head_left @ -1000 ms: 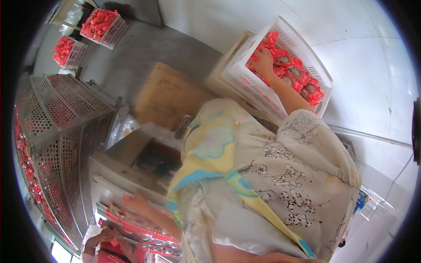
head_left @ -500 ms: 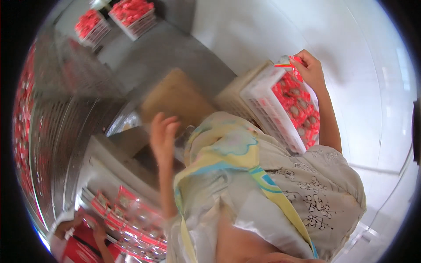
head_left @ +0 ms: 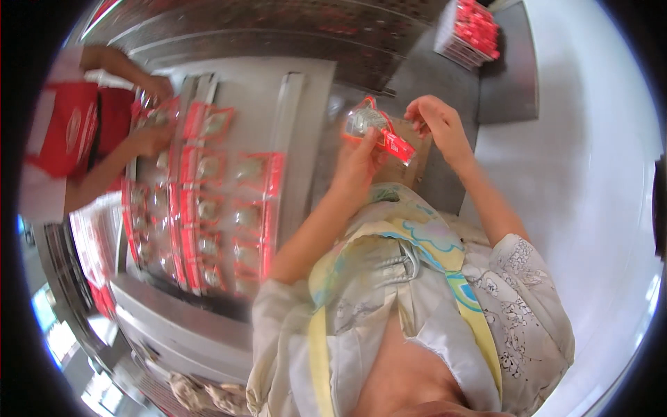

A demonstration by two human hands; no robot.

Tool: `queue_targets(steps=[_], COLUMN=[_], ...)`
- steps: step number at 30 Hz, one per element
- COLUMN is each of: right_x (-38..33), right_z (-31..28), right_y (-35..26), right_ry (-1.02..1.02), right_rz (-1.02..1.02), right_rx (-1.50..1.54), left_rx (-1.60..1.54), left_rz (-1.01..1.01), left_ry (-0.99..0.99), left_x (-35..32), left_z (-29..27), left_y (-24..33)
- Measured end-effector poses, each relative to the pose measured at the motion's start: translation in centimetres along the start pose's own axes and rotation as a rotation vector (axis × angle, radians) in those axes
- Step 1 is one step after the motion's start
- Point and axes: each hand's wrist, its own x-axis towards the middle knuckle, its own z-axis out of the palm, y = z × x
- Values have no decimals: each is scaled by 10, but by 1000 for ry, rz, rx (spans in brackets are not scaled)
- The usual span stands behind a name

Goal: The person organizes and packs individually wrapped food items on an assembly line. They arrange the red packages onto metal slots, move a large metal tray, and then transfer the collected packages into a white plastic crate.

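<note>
A clear pouch with red edges (head_left: 361,119) and a greyish, rounded filling is in my left hand (head_left: 358,161). The fingers pinch its lower part, and its red end strip points right. My right hand (head_left: 439,125) is raised just right of the pouch, not touching it. Its fingers are loosely bent and apart, with nothing visible in them. To the left, rows of similar red-edged pouches (head_left: 208,208) lie on a metal machine bed (head_left: 306,90). What fills the pouches is too unclear to name.
At the far left a co-worker in a red apron (head_left: 69,132) has both hands (head_left: 154,135) at the pouch rows. A white crate of red packets (head_left: 458,48) stands at the far right by a pale wall (head_left: 590,174). A brown cardboard box (head_left: 410,167) is behind my hands.
My view has turned left, toward the pouch rows. The pouch that my right hand held over a white crate now appears in my left hand; my right hand is empty.
</note>
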Motion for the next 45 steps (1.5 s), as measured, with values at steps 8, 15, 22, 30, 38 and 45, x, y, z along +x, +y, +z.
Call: queue_targets(steps=[8,15,22,30,38,45], right_x=[74,123,183,247,278,264], right_z=[90,138,167,193,214,212], right_y=[-11,-11,-23,11,48,38], right_ry=[-691,-754,-959,-1133,-1028,-1039], right_rz=[382,-35,198,721,-73,-224], right_rx=[-101,-386,-215,-19,-608,-842], left_rx=[-19,113,152,219,1207,1525], left_rz=[148,273,337,178,369,-71], left_ry=[280,358,493,611,1118,1261], left_x=[-38,-49,-34,-12,-3,8], left_z=[-47,-74,-89,-129,-128,-107], left_y=[58,89,115,146,138,134])
